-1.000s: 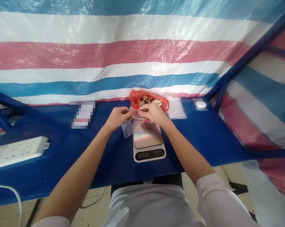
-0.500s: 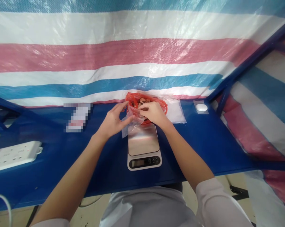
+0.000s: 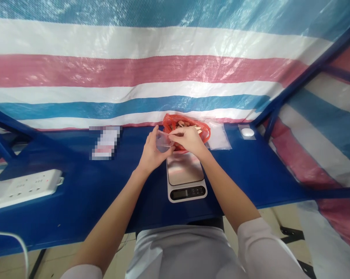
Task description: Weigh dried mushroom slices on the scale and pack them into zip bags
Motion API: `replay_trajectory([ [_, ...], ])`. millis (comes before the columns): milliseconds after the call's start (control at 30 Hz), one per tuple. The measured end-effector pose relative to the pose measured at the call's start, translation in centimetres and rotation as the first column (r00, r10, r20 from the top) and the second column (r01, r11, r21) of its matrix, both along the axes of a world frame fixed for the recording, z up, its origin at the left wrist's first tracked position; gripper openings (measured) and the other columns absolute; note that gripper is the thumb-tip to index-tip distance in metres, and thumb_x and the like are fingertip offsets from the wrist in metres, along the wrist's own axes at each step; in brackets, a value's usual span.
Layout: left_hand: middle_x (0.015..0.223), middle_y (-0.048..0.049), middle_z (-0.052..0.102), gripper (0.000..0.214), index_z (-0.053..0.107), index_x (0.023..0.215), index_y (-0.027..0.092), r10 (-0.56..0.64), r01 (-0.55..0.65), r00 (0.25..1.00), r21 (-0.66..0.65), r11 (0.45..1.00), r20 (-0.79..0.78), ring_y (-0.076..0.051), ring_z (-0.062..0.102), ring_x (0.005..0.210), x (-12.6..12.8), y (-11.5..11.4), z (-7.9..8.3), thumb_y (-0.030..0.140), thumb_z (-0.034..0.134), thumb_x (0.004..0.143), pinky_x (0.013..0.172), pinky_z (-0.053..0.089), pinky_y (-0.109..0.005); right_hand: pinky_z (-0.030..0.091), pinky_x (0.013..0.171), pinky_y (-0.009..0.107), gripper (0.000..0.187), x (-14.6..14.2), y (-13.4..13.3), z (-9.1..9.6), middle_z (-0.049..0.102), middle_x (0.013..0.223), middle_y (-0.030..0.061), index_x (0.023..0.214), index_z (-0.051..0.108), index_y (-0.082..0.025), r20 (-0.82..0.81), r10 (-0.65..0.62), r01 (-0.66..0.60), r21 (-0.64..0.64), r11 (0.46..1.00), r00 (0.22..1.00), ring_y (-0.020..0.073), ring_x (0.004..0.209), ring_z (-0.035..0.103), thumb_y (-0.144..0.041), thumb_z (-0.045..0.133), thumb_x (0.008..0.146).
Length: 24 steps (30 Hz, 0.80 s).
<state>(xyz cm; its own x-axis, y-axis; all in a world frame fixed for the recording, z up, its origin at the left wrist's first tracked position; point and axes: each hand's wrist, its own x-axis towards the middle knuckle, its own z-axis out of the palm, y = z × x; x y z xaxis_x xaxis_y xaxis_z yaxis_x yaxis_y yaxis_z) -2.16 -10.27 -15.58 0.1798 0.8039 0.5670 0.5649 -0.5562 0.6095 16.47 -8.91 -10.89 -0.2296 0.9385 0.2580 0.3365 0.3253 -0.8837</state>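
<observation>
A small clear plastic bag (image 3: 163,142) is spread between my two hands above the far end of the kitchen scale (image 3: 186,169). My left hand (image 3: 152,154) grips the bag's left side, thumb and fingers curved around it. At the bag's right edge my right hand (image 3: 189,142) is closed in a pinch; whether a small piece is also between its fingertips cannot be made out. Just behind that hand a red plastic bag (image 3: 204,131) lies open, with brown and pale dried pieces (image 3: 184,124) inside, partly covered by my hand.
Flat clear bags (image 3: 221,136) lie right of the red bag. Farther right is a white oval object (image 3: 247,132) on clear film. A white power strip (image 3: 32,189) and a blurred-out item (image 3: 106,143) sit to the left. Striped sheeting (image 3: 140,69) and blue frame bars (image 3: 297,81) enclose the blue table.
The view has shifted slightly, moving the table items rightward in the picture. My left hand has come closer to my right, and the clear bag, which hung by the scale's corner, is now stretched between them.
</observation>
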Motion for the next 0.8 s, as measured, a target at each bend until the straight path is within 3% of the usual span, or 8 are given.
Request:
replay_trajectory([
  [133, 0.118, -0.0120, 0.069, 0.081, 0.040, 0.148, 0.020, 0.020, -0.021, 1.000, 0.096, 0.995, 0.018, -0.029, 0.065, 0.114, -0.9, 0.1, -0.8, 0.051, 0.075, 0.082, 0.101, 0.052, -0.049, 0.056, 0.072, 0.030, 0.013, -0.4, 0.0, -0.5, 0.078, 0.082, 0.0026, 0.088, 0.080, -0.020, -0.033, 0.012, -0.014, -0.035, 0.999, 0.999, 0.0168, 0.073, 0.071, -0.025, 0.069, 0.086],
  [333, 0.136, -0.0169, 0.062, 0.089, 0.042, 0.146, 0.018, 0.034, -0.033, 0.996, -0.010, 0.999, 0.079, -0.034, 0.061, 0.127, -0.9, -0.1, -1.5, 0.055, 0.080, 0.075, 0.107, 0.050, -0.049, 0.055, 0.074, 0.028, 0.012, -1.2, -0.1, -0.6, 0.076, 0.077, 0.0006, 0.082, 0.079, -0.020, 0.018, -0.006, 0.006, -0.009, 1.000, 1.000, 0.0158, 0.074, 0.070, -0.024, 0.069, 0.085],
  [500, 0.124, -0.0121, 0.067, 0.075, 0.047, 0.142, 0.018, 0.035, -0.034, 0.994, -0.009, 0.999, 0.105, -0.029, 0.067, 0.115, -1.1, -0.3, -1.3, 0.050, 0.076, 0.080, 0.104, 0.052, -0.046, 0.057, 0.073, 0.030, 0.014, -1.1, 0.0, -1.0, 0.078, 0.084, 0.0022, 0.091, 0.080, -0.020, -0.017, 0.020, -0.020, -0.036, 0.999, 1.000, 0.0179, 0.075, 0.072, -0.028, 0.069, 0.087],
  [700, 0.124, -0.0127, 0.068, 0.072, 0.048, 0.142, 0.018, 0.040, -0.040, 0.999, 0.011, 0.999, -0.003, -0.029, 0.066, 0.114, -1.0, -0.3, -1.3, 0.046, 0.075, 0.081, 0.100, 0.054, -0.045, 0.056, 0.091, 0.035, 0.014, 0.2, -0.5, 0.2, 0.080, 0.095, 0.0027, 0.096, 0.082, -0.022, 0.144, -0.109, 0.089, 0.135, 0.987, 0.984, 0.0207, 0.089, 0.074, -0.026, 0.070, 0.088],
  [800, 0.123, -0.0125, 0.069, 0.073, 0.047, 0.144, 0.019, 0.038, -0.036, 0.995, 0.015, 0.999, -0.094, -0.031, 0.065, 0.115, -0.6, -0.4, -1.3, 0.045, 0.074, 0.081, 0.100, 0.054, -0.047, 0.055, 0.087, 0.033, 0.017, 0.4, -1.1, 1.1, 0.080, 0.090, 0.0021, 0.101, 0.082, -0.022, 0.197, -0.099, 0.060, 0.195, 0.979, 0.976, 0.0193, 0.085, 0.073, -0.028, 0.071, 0.089],
])
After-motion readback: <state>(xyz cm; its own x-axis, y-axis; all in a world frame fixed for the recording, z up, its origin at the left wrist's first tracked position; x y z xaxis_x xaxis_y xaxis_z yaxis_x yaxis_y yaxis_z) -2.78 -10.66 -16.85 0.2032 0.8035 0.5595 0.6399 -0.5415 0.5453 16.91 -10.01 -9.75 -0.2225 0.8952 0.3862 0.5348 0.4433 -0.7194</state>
